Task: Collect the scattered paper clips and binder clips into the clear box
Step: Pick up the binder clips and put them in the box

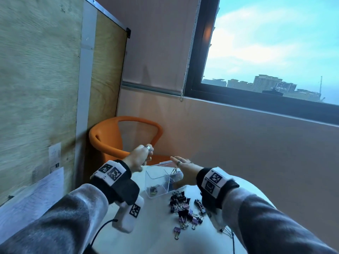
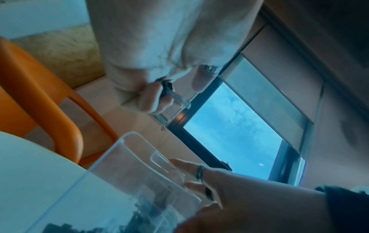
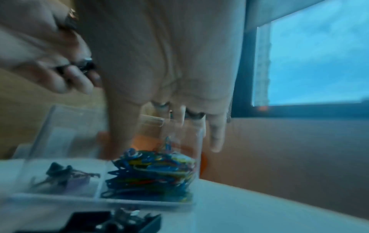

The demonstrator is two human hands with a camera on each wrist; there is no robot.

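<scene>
A clear divided box (image 1: 156,176) stands on the white round table (image 1: 157,233). Its right compartment holds coloured paper clips (image 3: 151,170); the left compartment holds a few binder clips (image 3: 63,176). My left hand (image 1: 148,156) hovers above the box's far left corner, fingers curled round a dark binder clip (image 2: 167,88). My right hand (image 1: 180,165) is spread flat over the right side of the box, its fingers (image 3: 216,134) straight and holding nothing. Several black and purple binder clips (image 1: 183,208) lie scattered in front of the box.
An orange plastic chair (image 1: 110,140) stands just behind the table, against a wooden panel (image 1: 40,88). The wall and a window (image 1: 275,52) lie to the right. One binder clip (image 1: 225,230) lies near my right sleeve by the table's edge.
</scene>
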